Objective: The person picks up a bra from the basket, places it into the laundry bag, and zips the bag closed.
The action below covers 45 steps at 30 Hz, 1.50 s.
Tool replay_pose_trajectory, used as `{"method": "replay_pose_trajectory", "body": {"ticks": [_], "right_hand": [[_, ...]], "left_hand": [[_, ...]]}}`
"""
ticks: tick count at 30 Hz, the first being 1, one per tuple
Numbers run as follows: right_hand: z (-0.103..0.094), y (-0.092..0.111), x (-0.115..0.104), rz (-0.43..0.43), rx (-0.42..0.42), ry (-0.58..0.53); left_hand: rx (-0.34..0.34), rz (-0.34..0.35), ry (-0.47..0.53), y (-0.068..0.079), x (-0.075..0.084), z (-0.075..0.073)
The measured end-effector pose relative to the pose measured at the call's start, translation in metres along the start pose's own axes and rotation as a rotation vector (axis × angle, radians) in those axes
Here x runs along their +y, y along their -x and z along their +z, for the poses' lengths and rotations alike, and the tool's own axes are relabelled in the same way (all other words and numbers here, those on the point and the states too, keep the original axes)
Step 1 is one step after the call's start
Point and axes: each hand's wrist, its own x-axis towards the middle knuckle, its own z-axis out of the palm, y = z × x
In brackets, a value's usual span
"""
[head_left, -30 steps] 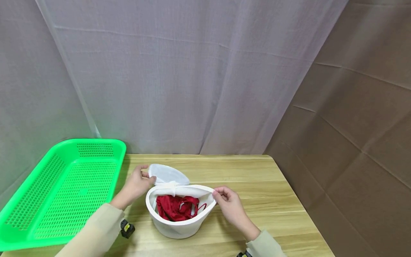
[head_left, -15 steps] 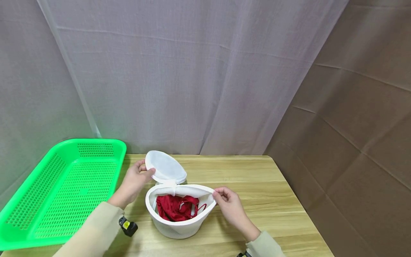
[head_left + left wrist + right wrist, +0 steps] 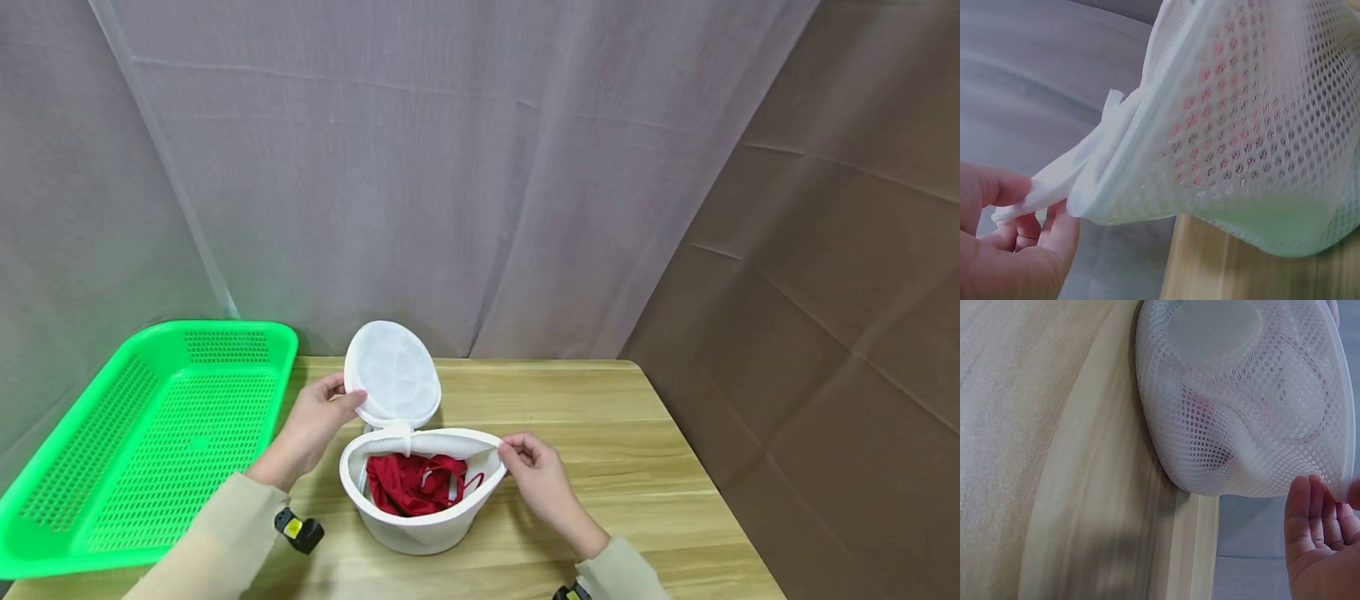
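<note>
A white mesh laundry bag (image 3: 420,537) stands on the wooden table with its round lid (image 3: 395,371) tipped up at the back. Crumpled inside lies a red garment (image 3: 408,483) with thin straps, possibly lingerie; its red also shows through the mesh (image 3: 1254,125) in the left wrist view. My left hand (image 3: 315,421) pinches the lid's left edge between thumb and fingers. At the bag's right side, my right hand (image 3: 536,475) pinches the rim, thumb on top. In the right wrist view, those fingers (image 3: 1298,509) sit against the mesh at the rim.
To the left is a large green plastic basket (image 3: 288,367) with perforated sides and floor. Behind the wooden table (image 3: 585,408) hangs a grey curtain (image 3: 420,183), and a brown cloth wall (image 3: 825,333) rises along the right.
My left hand has raised the lid from lying low behind the bag to nearly upright, showing more of its inner face. The right hand keeps its hold on the rim.
</note>
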Motion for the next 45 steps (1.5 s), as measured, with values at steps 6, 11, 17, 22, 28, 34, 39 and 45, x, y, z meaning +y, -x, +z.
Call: {"method": "replay_pose_trajectory", "body": {"ticks": [6, 11, 17, 22, 28, 34, 39, 45], "right_hand": [[0.000, -0.008, 0.021, -0.020, 0.011, -0.011], [0.000, -0.008, 0.019, -0.017, 0.007, -0.005], [0.001, -0.001, -0.002, -0.021, -0.006, 0.006], [0.001, 0.002, -0.011, -0.017, -0.010, 0.014], [0.001, -0.007, 0.013, -0.008, 0.013, 0.009], [0.001, -0.007, 0.010, 0.004, 0.009, 0.032], [0.002, -0.004, 0.004, 0.001, 0.002, 0.053], [0.001, -0.007, 0.015, 0.007, 0.000, 0.032]], "left_hand": [[0.000, 0.143, -0.237, 0.006, 0.000, -0.001], [-0.009, 0.249, -0.357, 0.011, 0.000, -0.001], [-0.058, 0.311, -0.386, 0.021, 0.004, 0.000], [-0.121, 0.325, -0.392, 0.028, 0.005, -0.001], [-0.217, 0.381, -0.442, 0.034, 0.003, -0.003], [-0.378, 0.388, -0.519, 0.041, 0.004, -0.007], [-0.448, 0.341, -0.587, 0.047, 0.007, -0.010], [-0.343, 0.254, -0.548, 0.045, 0.004, -0.009]]}}
